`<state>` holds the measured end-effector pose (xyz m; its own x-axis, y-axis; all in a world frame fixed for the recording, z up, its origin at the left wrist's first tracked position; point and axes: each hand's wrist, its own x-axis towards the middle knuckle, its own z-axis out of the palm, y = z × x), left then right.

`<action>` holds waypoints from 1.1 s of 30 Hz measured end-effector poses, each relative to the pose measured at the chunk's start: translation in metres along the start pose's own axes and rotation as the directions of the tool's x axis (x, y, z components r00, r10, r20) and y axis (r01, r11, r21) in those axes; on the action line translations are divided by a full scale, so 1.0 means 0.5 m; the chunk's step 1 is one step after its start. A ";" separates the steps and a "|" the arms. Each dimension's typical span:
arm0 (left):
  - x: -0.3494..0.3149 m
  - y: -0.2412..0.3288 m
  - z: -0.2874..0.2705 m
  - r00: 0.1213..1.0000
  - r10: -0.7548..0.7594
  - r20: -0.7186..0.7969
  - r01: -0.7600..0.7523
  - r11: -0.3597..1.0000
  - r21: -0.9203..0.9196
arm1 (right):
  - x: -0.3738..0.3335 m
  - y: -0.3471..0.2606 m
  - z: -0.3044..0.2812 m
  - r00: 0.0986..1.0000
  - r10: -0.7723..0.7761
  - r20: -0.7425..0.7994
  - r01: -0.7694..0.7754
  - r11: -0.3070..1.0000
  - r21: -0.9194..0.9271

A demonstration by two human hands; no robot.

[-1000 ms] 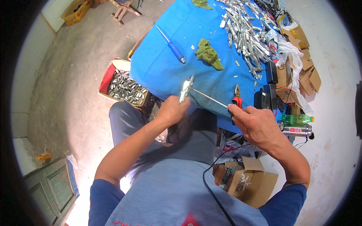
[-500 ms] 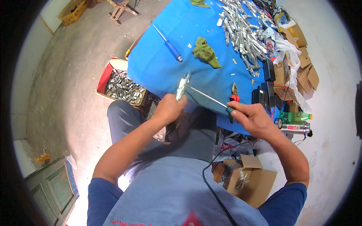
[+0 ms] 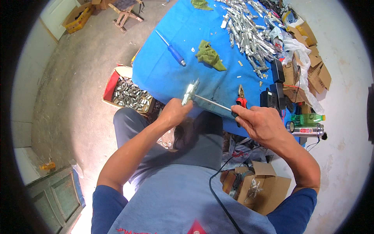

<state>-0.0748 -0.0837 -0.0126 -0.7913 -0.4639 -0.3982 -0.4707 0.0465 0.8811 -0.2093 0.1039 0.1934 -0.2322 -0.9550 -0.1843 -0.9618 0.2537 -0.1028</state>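
Note:
My left hand is closed round the lower end of a shiny silver metal part, a narrow piece held tilted above the near edge of the blue-covered table. In my right hand is a screwdriver with a dark handle, mostly hidden by the fingers. Its long shaft points left, and the tip meets the side of the metal part; whether it sits in a slot is too small to tell. Pliers with red grips lie just beyond my right hand. Farther off are a blue-handled screwdriver and a green cloth.
A heap of similar silver parts covers the table's far right. Black boxes, a green bottle and a steel flask line the right side. An open box of small metal pieces stands left, a cardboard box lower right.
My right hand and the screwdriver have come slightly left, and the shaft lies a little flatter. The metal part is still in my left hand. The whole view has shifted slightly.

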 end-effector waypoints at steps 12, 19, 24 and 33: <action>-0.008 0.022 -0.013 0.994 -0.066 0.082 0.063 0.997 0.046 | 0.020 0.006 -0.029 0.999 0.050 0.014 -0.050 0.998 0.045; -0.007 0.023 -0.013 0.996 -0.060 0.067 0.055 0.996 0.068 | 0.034 -0.007 -0.042 0.995 0.061 0.083 -0.061 0.998 0.003; -0.015 0.039 -0.014 0.995 -0.091 0.046 0.086 0.992 0.095 | 0.049 0.001 -0.055 0.990 0.037 0.139 -0.044 0.998 0.046; -0.004 0.002 -0.010 0.999 -0.037 -0.028 0.038 0.998 0.056 | 0.036 0.031 -0.006 0.830 0.320 0.457 -0.557 0.521 0.647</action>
<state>-0.0716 -0.0872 -0.0097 -0.7626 -0.4895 -0.4230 -0.5215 0.0783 0.8496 -0.2288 0.0901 0.1914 -0.4338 -0.6414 -0.6328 -0.2776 0.7633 -0.5834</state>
